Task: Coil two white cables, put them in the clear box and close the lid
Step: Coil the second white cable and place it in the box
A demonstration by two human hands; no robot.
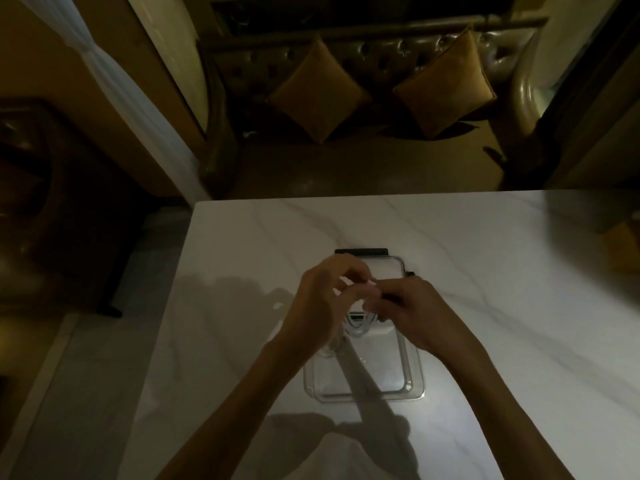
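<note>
Surface: a white marble-patterned surface (502,306), dimly lit, carries the box and its lid.
Clear box: a clear rectangular plastic box (417,382) stands open on the surface, directly under the two wrists.
Lid: a clear flat lid (386,268) edged with black clips (362,251) lies on the surface just beyond the box, partly hidden by the hands.
Cable: a thin white cable (360,326) hangs in several loose loops between the two hands, above the far end of the box; the lowest loops reach down near the rim.
Left hand: the left hand (322,296) is held above the far left part of the box, palm turned to the right.
Left grip: fingers curled, thumb and fingertips pinching the top of the cable loops.
Right hand: the right hand (415,306) is just beside the left, its fingertips meeting the left's.
Right grip: fingers curled in on the same bundle of loops, though blur hides the exact hold.
Under the left wrist: faint pale curves show inside the box; too dim to tell what they are.
Background: a dark tufted leather sofa (381,57) holds two brown square cushions, one left (318,93) and one right (445,88).
</note>
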